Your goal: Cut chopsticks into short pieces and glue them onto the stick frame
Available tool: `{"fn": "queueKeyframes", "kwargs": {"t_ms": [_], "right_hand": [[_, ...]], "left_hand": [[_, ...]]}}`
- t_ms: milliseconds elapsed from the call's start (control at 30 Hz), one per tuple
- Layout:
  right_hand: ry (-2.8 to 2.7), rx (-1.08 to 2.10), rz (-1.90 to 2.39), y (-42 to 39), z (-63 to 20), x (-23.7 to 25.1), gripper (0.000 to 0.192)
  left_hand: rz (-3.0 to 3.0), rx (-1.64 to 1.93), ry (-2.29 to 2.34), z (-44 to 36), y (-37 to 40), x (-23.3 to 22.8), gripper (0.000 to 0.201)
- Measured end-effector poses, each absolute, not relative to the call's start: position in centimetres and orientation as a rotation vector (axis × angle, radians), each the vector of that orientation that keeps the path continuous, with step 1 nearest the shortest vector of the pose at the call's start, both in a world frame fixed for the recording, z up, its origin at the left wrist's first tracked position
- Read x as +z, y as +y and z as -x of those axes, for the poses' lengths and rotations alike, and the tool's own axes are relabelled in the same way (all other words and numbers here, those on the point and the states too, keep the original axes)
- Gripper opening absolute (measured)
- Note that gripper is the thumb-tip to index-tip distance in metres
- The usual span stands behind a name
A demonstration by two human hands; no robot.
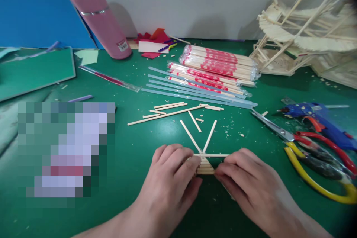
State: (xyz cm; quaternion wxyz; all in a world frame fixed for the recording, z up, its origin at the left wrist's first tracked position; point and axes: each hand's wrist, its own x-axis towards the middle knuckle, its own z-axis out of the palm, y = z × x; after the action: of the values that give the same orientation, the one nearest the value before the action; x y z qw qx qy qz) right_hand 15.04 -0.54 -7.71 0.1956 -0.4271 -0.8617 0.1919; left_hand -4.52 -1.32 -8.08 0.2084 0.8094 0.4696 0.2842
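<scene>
A small assembly of thin wooden sticks lies between my two hands, with sticks spreading from one joint and shorter ones stacked in rows below it. My left hand is closed on its left side, and the fingers hide that part. My right hand pinches the lower right edge, close to the end of the horizontal stick. Beyond the hands, several loose cut sticks lie on the green table among small chips.
Red-and-yellow-handled scissors and a blue glue gun lie at right. Translucent glue sticks and wrapped chopstick packs are behind. A pink bottle leans back left; a wooden stick model stands back right. A pixelated patch covers something at left.
</scene>
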Motion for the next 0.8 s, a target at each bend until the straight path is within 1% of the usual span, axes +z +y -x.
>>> {"fn": "queueKeyframes", "kwargs": {"t_ms": [600,800], "right_hand": [[-2.494,0.526,1.22,-0.33,-14.57,-7.38,0.026],[-2.559,0.503,1.224,-0.23,-14.61,-7.42,0.023]], "left_hand": [[-2.251,0.795,1.299,4.52,-1.22,-7.97,0.017],[-2.245,0.77,1.3,4.56,-1.33,-8.03,0.017]]}}
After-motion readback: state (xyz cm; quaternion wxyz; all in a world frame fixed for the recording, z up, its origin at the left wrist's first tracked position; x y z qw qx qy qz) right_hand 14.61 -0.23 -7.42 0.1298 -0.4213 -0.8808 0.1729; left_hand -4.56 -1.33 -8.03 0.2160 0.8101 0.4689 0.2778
